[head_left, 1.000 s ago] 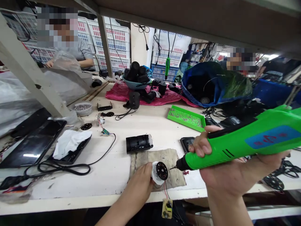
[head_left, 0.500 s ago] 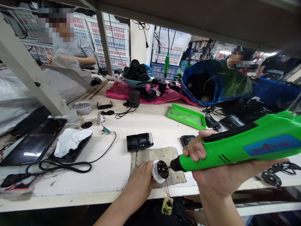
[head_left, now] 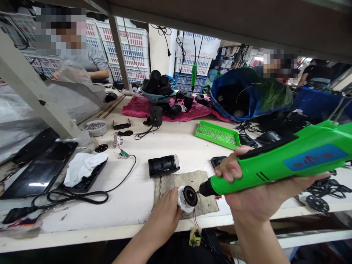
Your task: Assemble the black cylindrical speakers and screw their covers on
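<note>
My left hand (head_left: 168, 208) is closed around a small motor (head_left: 181, 200) with a whitish housing, held over the front of the bench. On the motor's face sits a round black disc (head_left: 190, 195), turned toward the right. Thin wires run down from it to a small yellowish circuit board (head_left: 195, 237) hanging at the bench edge. A green electric screwdriver (head_left: 264, 176) lies in my right hand (head_left: 249, 200), its fingers wrapped around the body. The driver's tip is at the disc's right edge; whether it touches I cannot tell. Behind the motor lies a black cylindrical housing (head_left: 163, 165).
A worn cloth pad (head_left: 205, 178) lies under the motor. Farther back are a green tray (head_left: 202, 137) of screws, a round tub (head_left: 100, 130) of small metal parts, and a basket (head_left: 156, 97) of black parts. Loose cable (head_left: 90, 196) crosses the left side. Co-workers sit beyond.
The disc's holes, distinct before, now look smeared into rings, as if the disc is spinning. The screwdriver's rear has shifted slightly upward; both hands keep nearly the same place.
</note>
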Available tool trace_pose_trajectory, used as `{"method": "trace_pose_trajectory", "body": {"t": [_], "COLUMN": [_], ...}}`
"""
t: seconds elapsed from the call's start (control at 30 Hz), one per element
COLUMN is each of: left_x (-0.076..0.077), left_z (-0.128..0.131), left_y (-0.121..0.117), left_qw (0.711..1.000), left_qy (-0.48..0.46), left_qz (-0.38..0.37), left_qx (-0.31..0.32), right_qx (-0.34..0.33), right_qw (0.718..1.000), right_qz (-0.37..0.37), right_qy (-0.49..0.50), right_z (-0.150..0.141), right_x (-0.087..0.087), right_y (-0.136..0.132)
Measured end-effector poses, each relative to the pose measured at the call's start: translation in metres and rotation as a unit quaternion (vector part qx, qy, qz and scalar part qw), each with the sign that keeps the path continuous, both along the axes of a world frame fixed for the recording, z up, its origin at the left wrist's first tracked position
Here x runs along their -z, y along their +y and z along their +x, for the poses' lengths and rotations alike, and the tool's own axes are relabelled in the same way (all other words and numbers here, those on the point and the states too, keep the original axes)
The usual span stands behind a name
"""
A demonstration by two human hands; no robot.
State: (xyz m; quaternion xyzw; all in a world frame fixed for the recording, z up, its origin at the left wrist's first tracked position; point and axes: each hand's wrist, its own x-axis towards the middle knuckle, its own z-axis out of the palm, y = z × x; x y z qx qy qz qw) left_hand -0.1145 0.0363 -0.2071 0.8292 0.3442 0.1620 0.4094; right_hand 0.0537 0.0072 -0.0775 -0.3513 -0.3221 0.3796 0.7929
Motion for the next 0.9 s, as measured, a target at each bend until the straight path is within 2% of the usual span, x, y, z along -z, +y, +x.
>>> {"method": "trace_pose_trajectory", "body": {"t": [0.27, 0.5, 0.73, 0.9], "left_x": [-0.002, -0.002, 0.013, 0.021], "left_z": [0.003, -0.005, 0.0, 0.002], "left_y": [0.001, -0.001, 0.0, 0.002], "left_qw": [1.0, 1.0, 0.997, 0.995], "left_qy": [0.005, -0.027, -0.062, -0.075], "left_qz": [-0.005, -0.01, 0.028, 0.049], "left_qx": [-0.011, -0.005, -0.048, -0.054], "right_qx": [0.018, -0.029, -0.013, -0.01], "right_qw": [0.999, 0.999, 0.999, 0.999], "right_qz": [-0.027, -0.03, -0.024, -0.009], "right_qy": [-0.019, 0.008, 0.02, 0.029], "right_z": [0.001, 0.007, 0.003, 0.0], "right_x": [-0.003, -0.007, -0.008, -0.007], "right_y": [0.003, 0.009, 0.011, 0.011]}}
